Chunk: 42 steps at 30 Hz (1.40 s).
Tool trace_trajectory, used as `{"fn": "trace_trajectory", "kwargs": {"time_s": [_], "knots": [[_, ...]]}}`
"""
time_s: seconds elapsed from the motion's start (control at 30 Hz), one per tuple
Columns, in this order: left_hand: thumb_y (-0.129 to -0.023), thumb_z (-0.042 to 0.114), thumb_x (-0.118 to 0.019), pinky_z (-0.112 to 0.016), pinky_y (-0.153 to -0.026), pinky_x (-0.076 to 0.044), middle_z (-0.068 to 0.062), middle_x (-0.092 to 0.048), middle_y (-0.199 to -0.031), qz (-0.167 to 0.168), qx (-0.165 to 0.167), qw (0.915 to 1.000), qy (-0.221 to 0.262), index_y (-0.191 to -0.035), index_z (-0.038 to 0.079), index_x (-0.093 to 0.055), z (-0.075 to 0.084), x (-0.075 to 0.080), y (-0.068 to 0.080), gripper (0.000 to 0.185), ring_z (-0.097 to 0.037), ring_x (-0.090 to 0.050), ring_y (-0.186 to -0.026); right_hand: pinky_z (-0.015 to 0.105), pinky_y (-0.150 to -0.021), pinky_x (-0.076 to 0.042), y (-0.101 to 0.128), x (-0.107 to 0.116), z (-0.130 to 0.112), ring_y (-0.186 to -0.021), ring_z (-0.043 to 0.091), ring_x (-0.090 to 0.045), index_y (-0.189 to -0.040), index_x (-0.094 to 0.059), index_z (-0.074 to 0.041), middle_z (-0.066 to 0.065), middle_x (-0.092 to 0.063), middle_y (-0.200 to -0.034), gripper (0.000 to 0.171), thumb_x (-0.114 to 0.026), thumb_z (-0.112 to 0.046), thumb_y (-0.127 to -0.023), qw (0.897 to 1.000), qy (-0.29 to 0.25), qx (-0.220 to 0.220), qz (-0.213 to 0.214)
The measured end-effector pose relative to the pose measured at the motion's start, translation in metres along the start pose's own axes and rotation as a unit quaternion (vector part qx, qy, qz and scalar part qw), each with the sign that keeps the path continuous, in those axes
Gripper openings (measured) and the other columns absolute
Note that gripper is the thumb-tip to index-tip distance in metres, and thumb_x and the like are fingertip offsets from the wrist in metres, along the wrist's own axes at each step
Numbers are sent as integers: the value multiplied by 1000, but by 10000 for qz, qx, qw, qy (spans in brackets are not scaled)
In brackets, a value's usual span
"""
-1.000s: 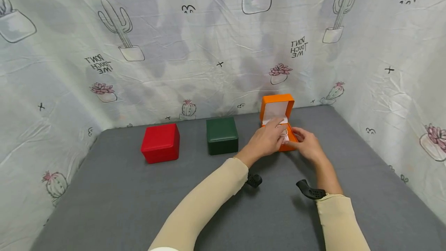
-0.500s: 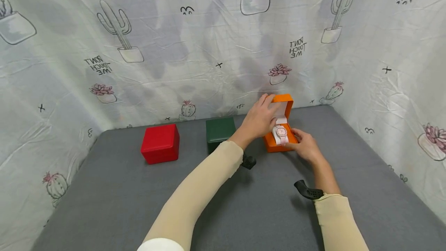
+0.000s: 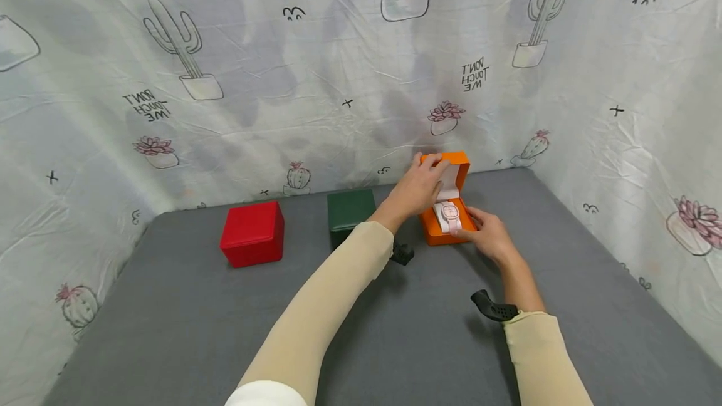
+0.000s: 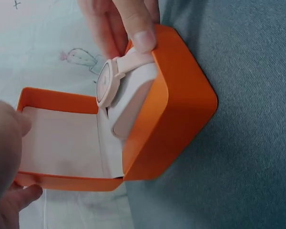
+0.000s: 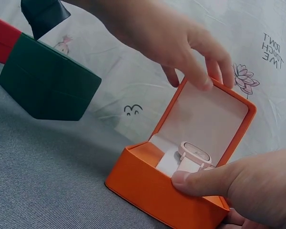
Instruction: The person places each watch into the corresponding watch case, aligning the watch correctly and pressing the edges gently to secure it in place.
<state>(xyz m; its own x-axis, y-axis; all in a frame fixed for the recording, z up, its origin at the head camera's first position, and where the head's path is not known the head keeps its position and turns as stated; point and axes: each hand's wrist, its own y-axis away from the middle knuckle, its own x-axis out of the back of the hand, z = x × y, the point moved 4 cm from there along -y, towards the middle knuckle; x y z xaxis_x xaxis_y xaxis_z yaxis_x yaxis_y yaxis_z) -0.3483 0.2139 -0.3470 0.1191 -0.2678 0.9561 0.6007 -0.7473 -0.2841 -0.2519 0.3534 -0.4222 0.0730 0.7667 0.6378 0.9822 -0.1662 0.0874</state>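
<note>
Head view: two beige sleeves are reaching up from the bottom edge across the grey table (image 3: 169,331). Right of centre in this frame, the right hand (image 3: 489,235) is gripping the front right of the orange box (image 3: 442,240), thumb curled over its near rim beside the pink watch (image 3: 448,215). The watch is sitting on a white cushion inside the box, face up. Just behind, the left hand (image 3: 414,188) is holding the raised lid (image 3: 459,171) at its top edge, fingers curled over it; the lid is standing open, near upright.

Right wrist view: the right thumb (image 5: 200,180) is pressing on the box rim, touching the watch strap, while the left fingers (image 5: 200,76) are hooking the lid's upper edge. Left wrist view: the watch (image 4: 109,81) is lying on its cushion in the upper middle of the frame.

Left of the orange box in the head view, a green box (image 3: 350,210) is standing shut, partly hidden by the left forearm. Further left, a red box (image 3: 252,233) is standing shut, well apart. Behind, at the top of the frame, a cactus-print sheet (image 3: 282,80) is hanging as backdrop.
</note>
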Motion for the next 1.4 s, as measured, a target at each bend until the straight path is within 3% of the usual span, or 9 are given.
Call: {"fn": "trace_trajectory", "kwargs": {"time_s": [0.17, 0.3, 0.57, 0.7, 0.8, 0.97, 1.07, 1.27, 1.4], "knots": [[-99, 12, -52, -26, -92, -49, -1, -46, -135, 308, -121, 9994, 60, -137, 24, -48, 5, 3, 3, 40, -22, -41, -114, 52, -108, -38, 0, 0, 0, -133, 40, -43, -149, -29, 4, 28, -37, -149, 80, -71, -28, -89, 10000, -97, -6, 2], [-97, 8, -55, -26, -92, -50, 0, -47, -133, 476, -219, 9986, -31, -133, 27, -52, 8, 3, 7, 41, -23, -42, -116, 53, -108, -39, 0, 1, 1, -133, 41, -43, -149, -29, 5, 29, -37, -149, 80, -70, -28, -89, 10000, -84, 29, 1], [-99, 12, -54, -28, -86, -55, -9, -36, -151, 482, -338, 9980, -222, -133, 30, -51, 17, 3, 18, 39, -26, -43, -124, 54, -109, -38, 0, 3, 2, -136, 43, -40, -149, -28, 6, 29, -35, -150, 79, -69, -25, -90, 9999, -87, 90, 11], [-101, 23, -50, -28, -86, -55, -8, -43, -145, 460, -567, 9956, -593, -133, 29, -49, 25, -1, 22, 33, -24, -46, -119, 55, -110, -35, 0, 4, 4, -138, 45, -35, -149, -28, 6, 29, -32, -152, 79, -69, -27, -90, 9999, -17, 135, 23], [-99, 24, -54, -27, -88, -53, -4, -46, -141, 532, -753, 9918, -881, -138, 26, -45, 30, -4, 23, 39, -20, -49, -114, 56, -111, -33, 0, 4, 5, -139, 45, -33, -150, -25, 5, 28, -30, -153, 81, -69, -27, -90, 9999, -37, 113, 40], [-92, 25, -65, -28, -91, -52, -1, -46, -139, 240, -824, 9916, -969, -144, 18, -38, 36, -10, 26, 59, -19, -52, -111, 57, -112, -32, 0, 2, 7, -141, 46, -29, -155, -2, -2, 28, -26, -155, 99, -71, -23, -88, 9992, -410, -6, 38], [-92, 30, -66, -29, -91, -53, -3, -46, -140, -24, -703, 9931, -939, -142, 18, -39, 37, -14, 28, 58, -19, -56, -113, 57, -112, -32, 0, 0, 7, -142, 45, -29, -155, 5, -7, 28, -26, -155, 104, -72, -22, -87, 9984, -560, -21, 48], [-92, 43, -61, -34, -92, -53, -3, -51, -135, -265, -728, 9907, -1122, -136, 22, -41, 41, -20, 35, 52, -21, -57, -115, 57, -111, -34, 1, 0, 6, -139, 45, -34, -156, -5, -7, 27, -31, -153, 98, -73, -19, -87, 9982, -572, 154, 128], [-89, 54, -60, -36, -95, -50, 0, -50, -136, -325, -762, 9876, -1331, -137, 26, -41, 42, -25, 39, 59, -20, -53, -119, 56, -107, -38, 1, 0, 4, -133, 44, -41, -154, -14, -6, 27, -37, -148, 91, -74, -19, -86, 9976, -587, 311, 192]]}}
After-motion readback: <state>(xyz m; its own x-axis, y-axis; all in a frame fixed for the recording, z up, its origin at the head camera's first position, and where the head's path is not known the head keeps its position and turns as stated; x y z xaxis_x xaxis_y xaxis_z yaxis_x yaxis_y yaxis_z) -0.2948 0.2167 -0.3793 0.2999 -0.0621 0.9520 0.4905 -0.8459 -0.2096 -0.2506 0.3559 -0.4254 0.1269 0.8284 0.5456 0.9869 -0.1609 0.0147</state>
